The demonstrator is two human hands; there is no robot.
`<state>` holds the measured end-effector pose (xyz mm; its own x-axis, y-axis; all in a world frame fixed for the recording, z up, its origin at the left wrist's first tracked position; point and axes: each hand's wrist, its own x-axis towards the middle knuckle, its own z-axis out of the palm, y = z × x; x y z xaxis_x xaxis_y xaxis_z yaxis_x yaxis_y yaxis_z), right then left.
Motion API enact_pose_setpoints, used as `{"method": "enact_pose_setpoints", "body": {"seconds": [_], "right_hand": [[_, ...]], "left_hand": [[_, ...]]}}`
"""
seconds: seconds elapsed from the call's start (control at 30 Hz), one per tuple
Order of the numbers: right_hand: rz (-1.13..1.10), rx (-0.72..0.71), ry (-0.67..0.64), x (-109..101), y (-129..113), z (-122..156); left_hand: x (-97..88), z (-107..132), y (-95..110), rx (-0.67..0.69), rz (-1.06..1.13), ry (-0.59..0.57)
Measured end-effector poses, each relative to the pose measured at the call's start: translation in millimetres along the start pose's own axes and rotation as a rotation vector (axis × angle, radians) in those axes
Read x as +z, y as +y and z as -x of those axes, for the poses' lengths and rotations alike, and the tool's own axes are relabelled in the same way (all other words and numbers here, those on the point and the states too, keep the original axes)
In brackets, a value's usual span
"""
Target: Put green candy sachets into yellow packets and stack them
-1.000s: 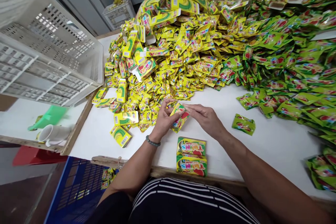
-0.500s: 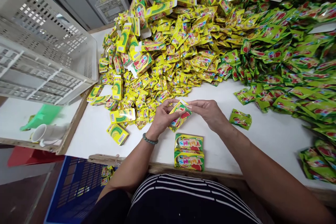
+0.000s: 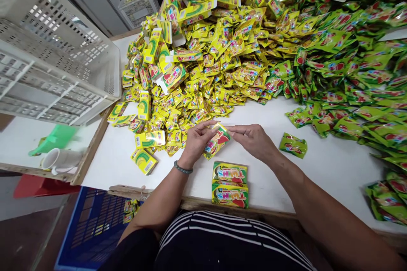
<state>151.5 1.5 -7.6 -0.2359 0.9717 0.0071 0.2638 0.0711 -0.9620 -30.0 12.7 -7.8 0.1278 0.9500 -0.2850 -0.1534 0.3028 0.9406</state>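
Note:
Between both hands is a small candy box (image 3: 216, 140), yellow and green with a melon picture, tilted above the table. My left hand (image 3: 197, 142) is closed on its left side, thumb on the front. My right hand (image 3: 251, 139) pinches the upper right corner, at the box's top end, with its fingertips. Just below, two candy boxes (image 3: 230, 172) printed TWINS lie one in front of the other near the table edge. A single green candy packet (image 3: 293, 145) lies to the right of my right hand.
A heap of yellow packets (image 3: 197, 93) with flattened and loose boxes (image 3: 149, 139) rises beyond my hands. Green packets (image 3: 343, 93) are piled at right. On the left stand a white crate (image 3: 73, 84) and a mug (image 3: 60, 159); a blue crate (image 3: 85, 224) sits below the table edge.
My right fingers have flattened together at the top end of the box, and its white flap no longer sticks up. My left thumb has drawn back toward the box's edge.

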Motion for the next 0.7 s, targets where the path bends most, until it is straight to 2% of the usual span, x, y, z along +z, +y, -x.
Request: {"method": "enact_pose_setpoints", "body": {"seconds": [0.13,0.2,0.33,0.5,0.6,0.63,0.7], "right_hand": [[0.317,-0.152,0.171,19.6,-4.3,7.3],[0.370,-0.194,0.238,26.7,-4.3,9.3],[0.160,-0.144,0.295,32.1,-0.5,8.2],[0.066,-0.246,0.241,35.6,-1.9,2.7],[0.115,-0.178,0.155,18.4,-5.1,3.2],[0.182,-0.120,0.144,6.3,-4.6,4.8],[0.428,0.033,0.187,-25.5,1.2,9.2]], "left_hand": [[1.7,2.0,2.7,-0.018,0.062,0.081],[2.6,3.8,5.3,-0.018,0.067,0.096],[3.8,6.1,12.1,-0.033,0.078,0.027],[3.7,5.7,13.5,-0.025,0.103,-0.029],[5.0,8.3,12.4,-0.030,0.051,-0.071],[6.2,10.4,12.4,-0.046,0.003,-0.144],[9.3,15.9,12.8,-0.099,-0.135,-0.391]]}}
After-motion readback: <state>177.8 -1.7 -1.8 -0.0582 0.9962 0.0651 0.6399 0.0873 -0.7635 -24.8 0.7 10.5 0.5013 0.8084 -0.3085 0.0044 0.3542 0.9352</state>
